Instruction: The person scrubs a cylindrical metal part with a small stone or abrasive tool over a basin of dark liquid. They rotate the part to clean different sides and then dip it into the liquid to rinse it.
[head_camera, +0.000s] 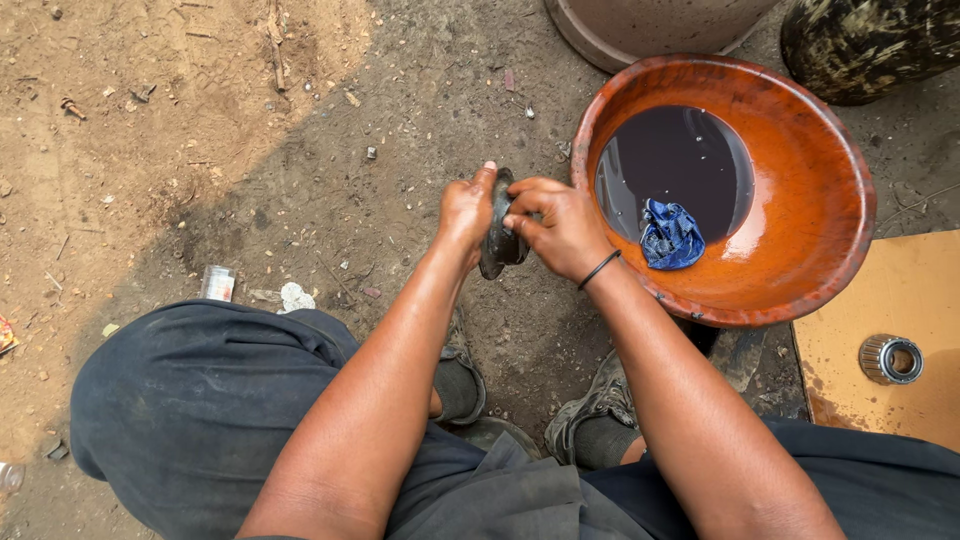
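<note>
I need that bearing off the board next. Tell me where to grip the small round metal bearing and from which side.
Grip the small round metal bearing across its ribbed outer wall, fingers on opposite sides, coming straight down from above. It appears to lie flat on the tan board with its open bore facing up, so the wall is exposed all round, and nothing crowds it. Both hands are busy with the dark round part.

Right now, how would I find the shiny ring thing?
Start at the big orange basin holding dark liquid. Look just right of it and lower, to the yellow-brown board. The ring-shaped metal bearing lies alone there, ridged and silver.
</note>
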